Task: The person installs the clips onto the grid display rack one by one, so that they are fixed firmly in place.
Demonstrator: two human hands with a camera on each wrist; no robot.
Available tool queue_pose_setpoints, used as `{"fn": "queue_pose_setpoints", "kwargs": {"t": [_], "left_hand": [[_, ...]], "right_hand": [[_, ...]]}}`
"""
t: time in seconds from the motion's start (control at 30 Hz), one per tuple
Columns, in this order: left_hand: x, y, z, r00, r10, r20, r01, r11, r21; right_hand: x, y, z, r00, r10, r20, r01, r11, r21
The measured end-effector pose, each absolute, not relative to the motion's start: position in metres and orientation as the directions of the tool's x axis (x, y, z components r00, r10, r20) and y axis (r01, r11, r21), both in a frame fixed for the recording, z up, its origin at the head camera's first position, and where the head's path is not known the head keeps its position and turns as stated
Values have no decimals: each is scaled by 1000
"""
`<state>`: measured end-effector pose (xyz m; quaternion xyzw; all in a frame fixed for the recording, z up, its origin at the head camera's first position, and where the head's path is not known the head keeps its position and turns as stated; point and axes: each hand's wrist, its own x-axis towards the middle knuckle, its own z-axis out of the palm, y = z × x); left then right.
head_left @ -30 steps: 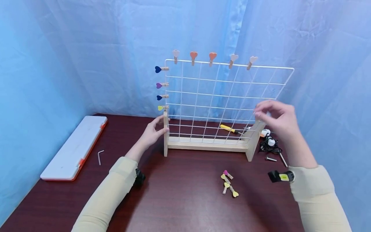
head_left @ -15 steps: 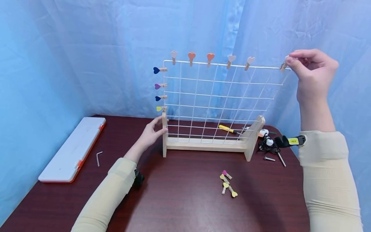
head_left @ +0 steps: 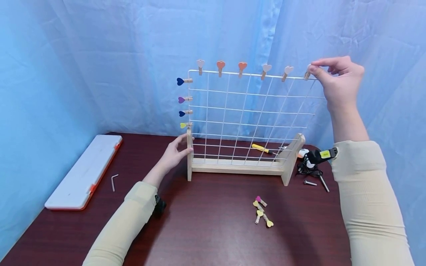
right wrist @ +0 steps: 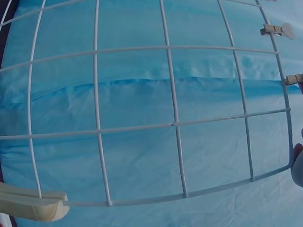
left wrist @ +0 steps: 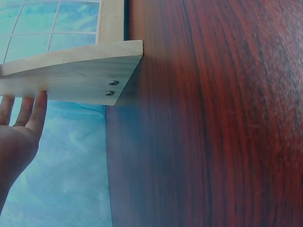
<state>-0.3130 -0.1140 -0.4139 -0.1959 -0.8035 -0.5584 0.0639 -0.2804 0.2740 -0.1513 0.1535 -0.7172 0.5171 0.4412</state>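
Observation:
A white wire grid (head_left: 246,99) stands in a wooden base (head_left: 237,167) with two wooden side posts. Up at the grid's top right, my right hand (head_left: 342,79) pinches a small wooden clothespin (head_left: 307,75) at the top wire, its heart mostly hidden by the fingers. My left hand (head_left: 174,151) holds the left side post (head_left: 189,155), thumb at the front and a fingertip showing past it. In the left wrist view, fingers (left wrist: 37,111) touch the post's outer face. Heart clothespins, white and orange (head_left: 242,67), line the top wire; blue, purple and yellow ones (head_left: 183,125) line the left side.
Several loose heart clothespins (head_left: 259,213) lie on the dark red table. A white case (head_left: 84,171) and hex key (head_left: 114,182) lie left. Behind the grid is a yellow screwdriver (head_left: 260,148); a bolt (head_left: 310,183) and black cable (head_left: 307,170) lie right. Blue curtains surround the table.
My right hand has risen from the right post to the grid's top right corner, then slid left along the top wire with the clothespin. The left hand stays at its post.

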Motion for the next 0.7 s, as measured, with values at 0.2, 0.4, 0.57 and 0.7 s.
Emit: {"fn": "queue_pose_setpoints", "kwargs": {"t": [0.2, 0.4, 0.57, 0.7], "left_hand": [[-303, -112, -401, -911, 259, 320, 385, 258, 886], [-292, -110, -388, -914, 254, 315, 381, 281, 881], [-292, -109, -388, -917, 252, 310, 377, 292, 879], [-292, -110, -389, -916, 252, 310, 378, 290, 879]], "right_hand": [[-281, 275, -153, -561, 223, 797, -659, 463, -593], [-285, 279, -155, -573, 195, 796, -661, 464, -590], [-284, 281, -158, -595, 165, 786, -663, 452, -597], [-278, 282, -155, -566, 127, 814, -709, 428, -560]]}}
